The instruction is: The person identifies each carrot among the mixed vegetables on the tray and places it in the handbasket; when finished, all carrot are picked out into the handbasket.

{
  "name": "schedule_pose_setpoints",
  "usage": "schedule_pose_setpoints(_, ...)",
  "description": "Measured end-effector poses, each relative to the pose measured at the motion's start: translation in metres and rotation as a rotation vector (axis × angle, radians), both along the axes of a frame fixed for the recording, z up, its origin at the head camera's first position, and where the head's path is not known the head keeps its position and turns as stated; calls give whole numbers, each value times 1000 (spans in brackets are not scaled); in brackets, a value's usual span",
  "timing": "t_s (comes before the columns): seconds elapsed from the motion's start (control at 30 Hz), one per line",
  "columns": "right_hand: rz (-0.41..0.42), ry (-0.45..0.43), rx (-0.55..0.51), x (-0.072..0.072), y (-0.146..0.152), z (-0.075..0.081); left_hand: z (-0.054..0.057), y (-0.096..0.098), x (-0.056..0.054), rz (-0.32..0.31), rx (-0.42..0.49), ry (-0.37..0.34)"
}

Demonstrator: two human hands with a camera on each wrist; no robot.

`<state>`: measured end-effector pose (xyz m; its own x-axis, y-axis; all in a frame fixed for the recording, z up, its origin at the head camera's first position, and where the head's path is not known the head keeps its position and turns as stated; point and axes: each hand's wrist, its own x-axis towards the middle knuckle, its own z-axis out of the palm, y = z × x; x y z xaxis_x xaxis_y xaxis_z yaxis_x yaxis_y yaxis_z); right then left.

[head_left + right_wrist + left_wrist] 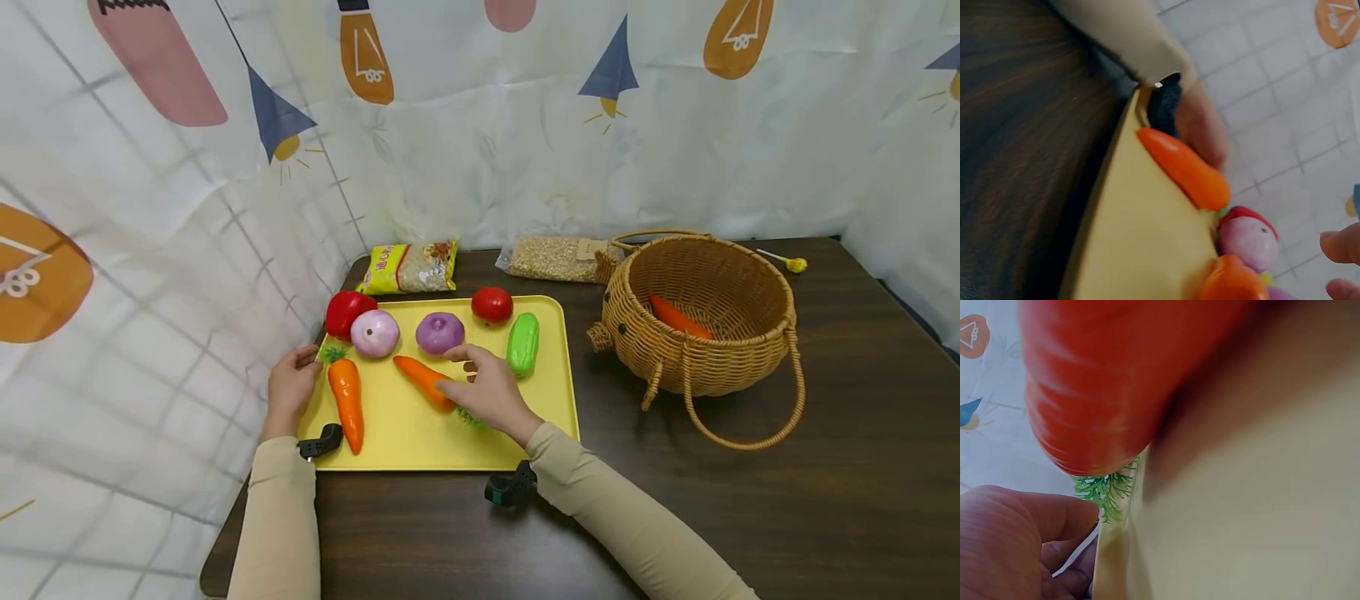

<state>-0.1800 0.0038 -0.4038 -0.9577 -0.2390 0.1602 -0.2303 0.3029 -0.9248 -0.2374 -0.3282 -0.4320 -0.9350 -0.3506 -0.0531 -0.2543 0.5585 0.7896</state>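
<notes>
My right hand is over an orange toy carrot with green leaves, thumb and fingers apart. In the right wrist view, fingertips show at the right edge, away from that carrot. My left hand is at the left rim of the yellow tray; in the left wrist view its thumb and fingers are apart beside the rim. Near it lies another carrot, large and close in the left wrist view. Two purple onions, a red tomato and a green cucumber sit farther back.
A red vegetable sits at the tray's back left corner. Behind the tray lie a yellow food packet and a clear bag of grains. To the right stands a wicker basket with a carrot inside. Curtains border the table.
</notes>
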Motion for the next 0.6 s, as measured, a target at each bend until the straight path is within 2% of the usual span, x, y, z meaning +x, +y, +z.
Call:
schedule_pose_setpoints(0.13,-10,-10,97,0,-5,-8,0,0,-1,0,-2,-3)
schedule_pose_setpoints(0.37,2,-10,150,0,-12,-17,1,2,-4,-10,18,6)
schedule_pose_setpoints(0.6,4,21,231,1,-23,-25,0,0,-1,1,7,3)
